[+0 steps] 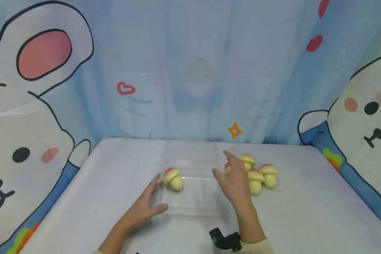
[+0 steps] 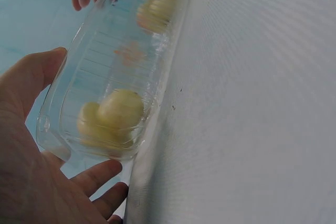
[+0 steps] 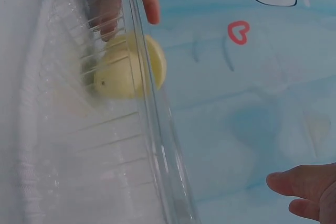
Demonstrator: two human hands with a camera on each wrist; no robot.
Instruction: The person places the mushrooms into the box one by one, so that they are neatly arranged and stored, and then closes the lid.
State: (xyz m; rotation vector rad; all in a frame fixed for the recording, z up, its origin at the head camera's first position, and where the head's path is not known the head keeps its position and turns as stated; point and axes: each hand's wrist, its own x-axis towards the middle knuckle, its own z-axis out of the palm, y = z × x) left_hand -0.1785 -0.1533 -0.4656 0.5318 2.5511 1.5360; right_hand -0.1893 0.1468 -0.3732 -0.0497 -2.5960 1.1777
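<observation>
A clear plastic clamshell box [image 1: 193,208] lies with its lid raised toward the back. One toy mushroom [image 1: 176,182], cream with a reddish cap, sits at the left inside it; through the wall the same mushroom [image 2: 121,109] appears in the left wrist view. My left hand [image 1: 142,208] is at the box's left side, thumb and fingers spread, the thumb tip [image 2: 56,55] right at the rim. Over the box's right edge, my right hand [image 1: 233,181] is held with thumb and fingers apart and nothing between them. Several more mushrooms [image 1: 255,178] stand just right of it, one partly hidden behind its fingers.
White cloth covers the table [image 1: 304,211]. A blue cartoon curtain [image 1: 190,42] hangs along its back edge. A black device [image 1: 225,241] is strapped at the right wrist, by the cream sleeve [image 1: 257,247].
</observation>
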